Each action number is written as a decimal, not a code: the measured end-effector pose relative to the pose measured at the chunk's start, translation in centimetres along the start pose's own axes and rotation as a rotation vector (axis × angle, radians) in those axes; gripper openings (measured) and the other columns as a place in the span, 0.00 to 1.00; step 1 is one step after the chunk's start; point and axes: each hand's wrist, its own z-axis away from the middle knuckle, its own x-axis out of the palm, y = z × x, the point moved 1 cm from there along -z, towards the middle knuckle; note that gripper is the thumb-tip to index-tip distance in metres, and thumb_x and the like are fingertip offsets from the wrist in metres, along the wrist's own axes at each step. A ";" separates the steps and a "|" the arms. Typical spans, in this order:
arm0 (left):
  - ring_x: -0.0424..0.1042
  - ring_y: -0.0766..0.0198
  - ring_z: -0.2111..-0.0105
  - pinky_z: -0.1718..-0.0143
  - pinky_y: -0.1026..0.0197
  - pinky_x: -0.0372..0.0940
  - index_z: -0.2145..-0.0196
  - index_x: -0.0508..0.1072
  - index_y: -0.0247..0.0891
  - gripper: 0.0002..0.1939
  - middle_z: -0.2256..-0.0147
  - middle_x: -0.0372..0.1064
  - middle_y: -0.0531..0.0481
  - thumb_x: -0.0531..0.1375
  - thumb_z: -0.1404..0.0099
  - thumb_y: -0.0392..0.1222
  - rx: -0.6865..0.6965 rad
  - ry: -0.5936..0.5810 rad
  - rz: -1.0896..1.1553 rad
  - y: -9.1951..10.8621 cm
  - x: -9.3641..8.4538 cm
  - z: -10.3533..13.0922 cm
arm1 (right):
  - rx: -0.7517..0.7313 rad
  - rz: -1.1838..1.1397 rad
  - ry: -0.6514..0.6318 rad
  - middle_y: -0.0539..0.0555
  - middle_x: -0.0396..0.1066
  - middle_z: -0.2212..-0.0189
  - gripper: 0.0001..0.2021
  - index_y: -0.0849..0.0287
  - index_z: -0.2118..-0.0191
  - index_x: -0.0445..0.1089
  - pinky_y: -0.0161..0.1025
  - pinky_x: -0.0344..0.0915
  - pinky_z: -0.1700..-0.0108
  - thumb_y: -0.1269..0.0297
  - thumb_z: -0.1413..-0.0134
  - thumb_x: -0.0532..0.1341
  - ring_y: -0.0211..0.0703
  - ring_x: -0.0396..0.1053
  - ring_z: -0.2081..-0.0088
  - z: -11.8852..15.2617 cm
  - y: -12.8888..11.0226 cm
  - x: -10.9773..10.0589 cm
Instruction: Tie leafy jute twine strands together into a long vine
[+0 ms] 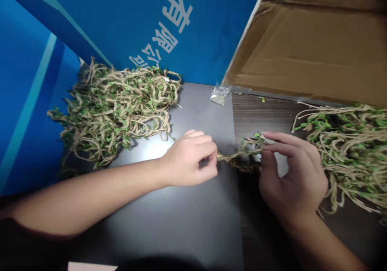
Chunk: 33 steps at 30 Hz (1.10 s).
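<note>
Nearest to the camera, the left hand (189, 158) and the right hand (298, 178) hold leafy twine (225, 157), its length running sideways between them over the counter (260, 112). Left fingertips pinch it closely; right ones grip more lightly. One leafy pile (121, 106) lies beyond the left hand.

Passage exists over the near part of the grey mat (181, 222), obstructed by a left leafy-twine heap (121, 110), right leafy-twine heap (356, 154) and, beyond, blue lettered panel (205, 53) and cardboard panel (317, 41).
</note>
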 end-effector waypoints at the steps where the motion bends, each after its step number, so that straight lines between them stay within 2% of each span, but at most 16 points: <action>1: 0.62 0.65 0.71 0.62 0.58 0.59 0.72 0.70 0.36 0.05 0.74 0.66 0.53 0.58 0.39 0.32 -0.003 0.000 0.001 0.0 0.0 0.0 | 0.038 -0.049 0.044 0.59 0.79 0.54 0.09 0.56 0.57 0.71 0.57 0.70 0.46 0.76 0.40 0.64 0.55 0.77 0.51 -0.1 0.1 0.0; 6: 0.61 0.65 0.71 0.63 0.58 0.59 0.73 0.69 0.36 0.05 0.74 0.66 0.53 0.58 0.39 0.32 -0.001 0.006 0.007 0.0 0.0 0.0 | 0.219 -0.371 0.299 0.60 0.76 0.63 0.05 0.59 0.59 0.74 0.54 0.71 0.53 0.72 0.42 0.67 0.53 0.76 0.59 -0.3 1.0 0.2; 9: 0.61 0.65 0.71 0.63 0.58 0.59 0.73 0.69 0.36 0.05 0.75 0.65 0.54 0.58 0.39 0.32 0.001 0.014 0.012 -0.1 0.0 0.0 | 0.427 -0.492 0.416 0.58 0.75 0.65 0.04 0.59 0.62 0.74 0.47 0.68 0.59 0.68 0.40 0.69 0.46 0.74 0.63 -0.2 1.8 0.6; 11: 0.61 0.65 0.71 0.63 0.58 0.59 0.73 0.69 0.36 0.05 0.75 0.65 0.54 0.58 0.39 0.32 -0.001 0.015 0.013 -0.1 0.0 0.0 | 0.565 -0.662 0.453 0.57 0.73 0.64 0.07 0.60 0.63 0.73 0.43 0.66 0.63 0.67 0.43 0.71 0.42 0.71 0.65 -0.2 2.1 0.8; 13: 0.61 0.65 0.71 0.63 0.58 0.59 0.73 0.69 0.36 0.05 0.75 0.65 0.54 0.58 0.40 0.32 -0.005 0.012 0.016 -0.1 0.0 0.0 | 0.618 -0.824 0.403 0.56 0.74 0.66 0.11 0.59 0.61 0.72 0.41 0.67 0.63 0.70 0.48 0.73 0.41 0.71 0.65 -0.4 2.0 0.8; 14: 0.61 0.65 0.71 0.63 0.58 0.59 0.73 0.69 0.36 0.05 0.75 0.65 0.53 0.58 0.40 0.32 -0.009 0.009 0.017 -0.1 0.0 0.0 | 0.604 -0.874 0.350 0.54 0.74 0.67 0.13 0.58 0.60 0.72 0.42 0.68 0.61 0.73 0.49 0.73 0.41 0.72 0.65 -0.4 1.9 0.8; 16: 0.61 0.65 0.71 0.62 0.58 0.59 0.73 0.69 0.37 0.05 0.75 0.65 0.53 0.58 0.40 0.32 -0.019 0.003 0.020 -0.1 0.0 0.0 | 0.540 -0.940 0.209 0.51 0.72 0.72 0.12 0.56 0.58 0.72 0.44 0.71 0.59 0.74 0.46 0.70 0.42 0.72 0.67 -0.5 1.4 0.5; 18: 0.61 0.65 0.71 0.62 0.58 0.59 0.74 0.68 0.37 0.05 0.75 0.65 0.53 0.58 0.40 0.32 -0.029 0.003 0.022 -0.2 0.0 0.0 | 0.488 -0.979 0.040 0.50 0.69 0.77 0.06 0.56 0.55 0.73 0.45 0.71 0.64 0.69 0.36 0.63 0.43 0.70 0.72 -0.4 1.0 0.0; 19: 0.61 0.65 0.71 0.62 0.58 0.59 0.74 0.67 0.37 0.05 0.75 0.65 0.53 0.58 0.40 0.32 -0.033 0.008 0.024 -0.2 0.0 0.0 | 0.454 -0.969 -0.047 0.50 0.68 0.78 0.08 0.57 0.52 0.73 0.44 0.70 0.67 0.66 0.32 0.58 0.43 0.69 0.74 -0.3 0.8 -0.2; 21: 0.62 0.65 0.71 0.62 0.59 0.59 0.74 0.67 0.37 0.05 0.75 0.65 0.54 0.58 0.40 0.32 -0.033 0.021 0.028 -0.2 0.0 0.1 | 0.326 -0.820 -0.210 0.52 0.69 0.77 0.16 0.59 0.48 0.74 0.41 0.66 0.72 0.60 0.26 0.51 0.42 0.68 0.75 -0.1 0.5 -0.5; 22: 0.62 0.65 0.71 0.62 0.59 0.59 0.73 0.67 0.37 0.05 0.75 0.65 0.54 0.58 0.40 0.32 -0.030 0.026 0.029 -0.2 0.0 0.1 | 0.225 -0.691 -0.279 0.53 0.71 0.74 0.17 0.59 0.47 0.74 0.40 0.66 0.72 0.57 0.25 0.51 0.42 0.69 0.74 0.0 0.3 -0.5; 24: 0.63 0.66 0.71 0.62 0.59 0.59 0.72 0.68 0.36 0.04 0.74 0.66 0.54 0.59 0.41 0.31 -0.013 0.028 0.029 -0.1 -0.1 0.0 | -0.004 -0.426 -0.388 0.55 0.74 0.67 0.15 0.60 0.47 0.73 0.40 0.68 0.67 0.55 0.29 0.59 0.43 0.72 0.68 0.2 0.0 -0.3; 26: 0.64 0.66 0.70 0.62 0.59 0.59 0.71 0.69 0.36 0.04 0.73 0.67 0.54 0.59 0.40 0.31 0.007 0.020 0.027 -0.1 -0.1 0.0 | -0.172 -0.245 -0.426 0.56 0.76 0.62 0.12 0.60 0.50 0.73 0.41 0.70 0.61 0.61 0.35 0.66 0.45 0.72 0.63 0.2 -0.4 0.1; 28: 0.64 0.66 0.71 0.62 0.58 0.59 0.71 0.70 0.36 0.05 0.74 0.67 0.54 0.59 0.38 0.32 0.017 0.012 0.024 0.0 -0.1 0.0 | -0.254 -0.169 -0.415 0.55 0.76 0.63 0.08 0.60 0.53 0.72 0.41 0.68 0.60 0.69 0.37 0.68 0.43 0.71 0.63 0.2 -0.6 0.4; 31: 0.63 0.66 0.71 0.63 0.58 0.58 0.72 0.69 0.36 0.05 0.74 0.66 0.54 0.58 0.38 0.32 0.006 0.020 0.023 0.0 -0.1 -0.1 | -0.256 -0.146 -0.301 0.53 0.75 0.66 0.07 0.59 0.57 0.72 0.40 0.67 0.62 0.75 0.38 0.67 0.42 0.70 0.65 0.3 -0.7 0.0; 33: 0.62 0.66 0.71 0.63 0.58 0.58 0.73 0.68 0.36 0.05 0.74 0.66 0.54 0.58 0.39 0.31 -0.009 0.029 0.025 0.0 -0.1 -0.1 | -0.173 -0.140 -0.185 0.52 0.74 0.67 0.09 0.59 0.57 0.73 0.40 0.67 0.63 0.77 0.41 0.68 0.41 0.69 0.67 0.5 -0.6 -0.6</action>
